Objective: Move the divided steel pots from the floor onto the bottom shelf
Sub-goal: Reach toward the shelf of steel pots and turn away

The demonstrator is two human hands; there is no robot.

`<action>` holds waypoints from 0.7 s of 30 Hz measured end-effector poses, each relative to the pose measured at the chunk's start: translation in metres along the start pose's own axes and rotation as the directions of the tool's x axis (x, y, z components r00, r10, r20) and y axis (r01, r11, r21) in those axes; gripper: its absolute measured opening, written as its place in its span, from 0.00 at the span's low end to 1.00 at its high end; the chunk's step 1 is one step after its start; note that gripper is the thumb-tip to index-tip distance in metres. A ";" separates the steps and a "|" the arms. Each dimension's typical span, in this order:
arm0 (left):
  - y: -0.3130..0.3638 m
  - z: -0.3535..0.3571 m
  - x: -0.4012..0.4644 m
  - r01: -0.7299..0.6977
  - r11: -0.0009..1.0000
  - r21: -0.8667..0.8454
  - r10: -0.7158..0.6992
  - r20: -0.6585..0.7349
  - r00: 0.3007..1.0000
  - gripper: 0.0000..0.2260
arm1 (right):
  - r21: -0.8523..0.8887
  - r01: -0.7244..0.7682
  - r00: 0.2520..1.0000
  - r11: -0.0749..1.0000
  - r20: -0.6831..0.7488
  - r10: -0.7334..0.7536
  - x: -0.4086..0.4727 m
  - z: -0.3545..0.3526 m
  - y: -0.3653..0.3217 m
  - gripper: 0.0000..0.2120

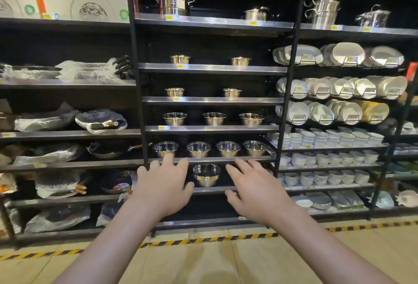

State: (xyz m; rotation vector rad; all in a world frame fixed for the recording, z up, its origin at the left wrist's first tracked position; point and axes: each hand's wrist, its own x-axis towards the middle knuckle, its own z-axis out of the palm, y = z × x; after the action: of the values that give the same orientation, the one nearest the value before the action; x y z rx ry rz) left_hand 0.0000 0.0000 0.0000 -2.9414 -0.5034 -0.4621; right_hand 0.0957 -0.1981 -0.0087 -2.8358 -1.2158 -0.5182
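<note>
A: Head view, the only one. Both hands are out in front of the middle rack. The left hand [161, 190] and right hand [253, 190] each have fingers spread and hold nothing.

B: So which step?

A: I'd judge between carries, or before the first one. Empty hands, raised toward the lower shelves.

B: Where are the divided pots?

A: I can't see any. The floor [203, 261] in view is bare tile with a striped tape line [203, 239]. The bottom shelf [203, 221] is dark and partly hidden by the hands; I can't tell if a pot sits there.

B: Then the next move?

A: Probably to look down or turn to find a pot on the floor, then take it by the rim with both hands and slide it low into that bottom bay. That's a guess.

B: Counts?

A: On the middle rack, one steel bowl stack [206, 174] shows between the hands. Above it, four bowls [198, 148] in a row, then three [214, 118], then two [175, 92], then two small pots [180, 59]. On top, one tall steamer [173, 0] and a small pot pair [255, 14].
</note>
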 end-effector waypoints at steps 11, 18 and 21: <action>0.012 0.041 0.176 0.014 1.000 0.005 -0.014 0.005 1.000 0.26 | -0.030 -0.005 1.000 1.000 -0.027 0.004 0.156 0.049 0.095 0.34; 0.043 0.060 0.292 -0.021 1.000 -0.021 0.021 0.009 1.000 0.27 | -0.052 -0.059 0.998 0.997 -0.024 0.058 0.235 0.064 0.169 0.32; 0.065 0.075 0.343 -0.078 0.996 -0.043 0.079 0.025 0.997 0.27 | -0.071 -0.109 0.994 0.991 -0.010 0.109 0.257 0.078 0.205 0.31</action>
State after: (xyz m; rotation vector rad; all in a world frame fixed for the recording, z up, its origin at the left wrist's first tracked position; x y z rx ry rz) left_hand 0.3512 0.0564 0.0331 -2.9987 -0.3837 -0.4305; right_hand 0.4286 -0.1502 0.0204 -2.9367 -1.0546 -0.5765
